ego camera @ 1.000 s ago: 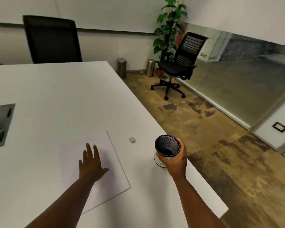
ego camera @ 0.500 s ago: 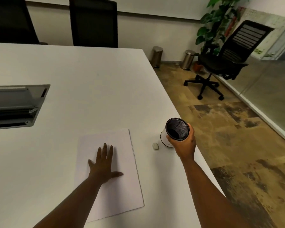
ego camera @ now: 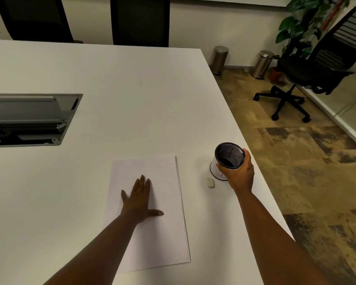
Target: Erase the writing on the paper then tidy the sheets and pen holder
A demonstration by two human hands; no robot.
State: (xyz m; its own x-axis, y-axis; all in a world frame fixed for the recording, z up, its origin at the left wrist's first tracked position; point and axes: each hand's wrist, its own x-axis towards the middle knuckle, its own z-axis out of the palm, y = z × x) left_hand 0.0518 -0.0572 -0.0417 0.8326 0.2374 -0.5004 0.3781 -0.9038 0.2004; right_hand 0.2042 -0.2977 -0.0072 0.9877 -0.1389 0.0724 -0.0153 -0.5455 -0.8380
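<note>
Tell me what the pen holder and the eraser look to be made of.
Pen holder: probably black metal mesh, judging by the fine grid inside, with a smooth white wrap outside, perhaps paper. Eraser: likely matte rubber or vinyl, a pale rounded lump; too small to be sure.

The right hand [ego camera: 239, 173] grips the black mesh cylindrical pen holder [ego camera: 227, 161] near the right edge of the white rectangular table [ego camera: 115, 75]. Just left of that grip lies the small pale oblong eraser [ego camera: 210, 182]. Further left lies the stack of white paper sheets [ego camera: 162, 233], with the left hand [ego camera: 139, 200] flat on it. Far left of the grip, a grey metal cable hatch [ego camera: 27, 119] is set in the table.
</note>
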